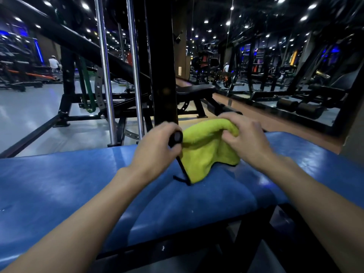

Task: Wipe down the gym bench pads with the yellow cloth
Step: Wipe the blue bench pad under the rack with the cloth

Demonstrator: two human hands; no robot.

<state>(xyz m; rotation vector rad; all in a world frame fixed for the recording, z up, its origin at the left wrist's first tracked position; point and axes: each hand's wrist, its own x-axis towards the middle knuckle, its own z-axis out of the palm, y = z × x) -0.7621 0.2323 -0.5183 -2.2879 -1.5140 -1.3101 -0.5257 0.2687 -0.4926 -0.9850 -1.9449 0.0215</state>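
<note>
Blue bench pad (59, 184) filled the lower frame: glossy vinyl, scuffed, cushioned. Yellow cloth (206, 152) was mid-frame over the pad's far edge, bunched and fluffy with dark trim. Probably light, limp and grippy, best taken by a gathered fold. Right hand (246, 138) grip pinched the cloth's top fold. Left hand (155, 142) grip curled round a black cylinder (176, 137) with a cord, beside the cloth's left edge. Upper centre behind: matte black post (161, 56), chrome rods (104, 66).

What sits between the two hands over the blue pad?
In the head view, the yellow cloth spans the gap, bunched in the right hand; the left hand holds a black round-ended object at the cloth's left edge.
</note>
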